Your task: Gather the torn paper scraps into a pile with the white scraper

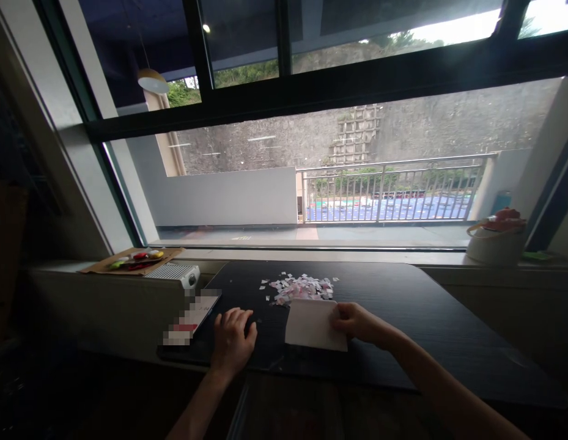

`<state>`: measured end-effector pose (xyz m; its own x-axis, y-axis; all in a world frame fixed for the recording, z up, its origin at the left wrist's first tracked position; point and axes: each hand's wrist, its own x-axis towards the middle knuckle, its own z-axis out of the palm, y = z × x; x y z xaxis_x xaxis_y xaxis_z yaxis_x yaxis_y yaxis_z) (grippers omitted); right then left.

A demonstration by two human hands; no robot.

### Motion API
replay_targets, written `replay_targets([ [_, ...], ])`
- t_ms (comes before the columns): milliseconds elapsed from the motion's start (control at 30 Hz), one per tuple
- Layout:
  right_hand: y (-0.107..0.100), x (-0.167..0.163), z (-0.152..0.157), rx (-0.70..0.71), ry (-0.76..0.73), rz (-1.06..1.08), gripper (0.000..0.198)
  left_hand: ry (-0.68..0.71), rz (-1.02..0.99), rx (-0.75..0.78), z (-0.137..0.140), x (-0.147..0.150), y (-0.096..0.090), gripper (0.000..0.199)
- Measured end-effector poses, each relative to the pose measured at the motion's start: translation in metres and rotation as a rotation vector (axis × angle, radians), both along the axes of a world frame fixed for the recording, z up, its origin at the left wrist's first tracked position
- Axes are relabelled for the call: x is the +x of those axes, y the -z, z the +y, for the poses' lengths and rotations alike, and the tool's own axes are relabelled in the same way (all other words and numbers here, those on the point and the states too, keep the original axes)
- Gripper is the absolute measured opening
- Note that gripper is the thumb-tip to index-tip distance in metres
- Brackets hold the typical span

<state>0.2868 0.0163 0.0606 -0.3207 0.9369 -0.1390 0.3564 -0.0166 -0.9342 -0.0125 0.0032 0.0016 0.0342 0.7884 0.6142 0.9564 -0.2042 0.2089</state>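
Observation:
My right hand [356,321] pinches the right edge of a white sheet of paper [311,325], thumb on the near face. The sheet is tilted up over the dark table [384,293], and its top edge covers the near side of a pile of small paper scraps [302,287]. The scraps are white and pinkish, with a few lying loose around the heap. To the left, my left hand [234,339] is low over the tabletop with its fingers loosely bent and apart, nothing in them. It is apart from the sheet.
A flat item with a blurred-out cover [192,321] lies at the table's left edge. Beyond it are a white box with a knob [180,275] and a cardboard piece [93,264] bearing colourful objects. A white bucket [492,244] stands on the right sill, under the window.

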Motion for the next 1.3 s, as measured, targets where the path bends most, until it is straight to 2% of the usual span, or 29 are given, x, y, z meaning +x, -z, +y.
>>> replay_targets([
  [100,-0.006,0.006,-0.012,-0.046,-0.039,0.014,0.017,0.001,-0.008,0.003,0.000,0.001,0.000,0.025],
  [300,-0.009,0.011,-0.016,-0.075,0.044,0.025,0.020,0.008,-0.005,0.010,-0.001,0.001,-0.001,0.024],
  [700,-0.001,0.010,-0.038,-0.117,-0.098,0.058,0.027,0.008,-0.010,0.013,-0.002,0.001,0.000,0.023],
  [800,-0.002,0.013,-0.039,-0.085,-0.100,0.059,0.027,0.012,-0.010,0.013,-0.002,0.001,0.000,0.023],
  [1000,0.001,0.020,-0.036,0.011,-0.013,0.059,0.023,0.013,-0.017,0.027,-0.002,0.002,-0.001,0.023],
  [1167,0.007,0.026,-0.055,0.029,-0.061,0.123,0.022,0.017,-0.021,0.029,-0.003,0.002,-0.003,0.022],
  [1300,0.004,0.021,-0.065,0.031,-0.060,0.140,0.022,0.019,-0.024,0.011,-0.003,0.002,-0.003,0.022],
])
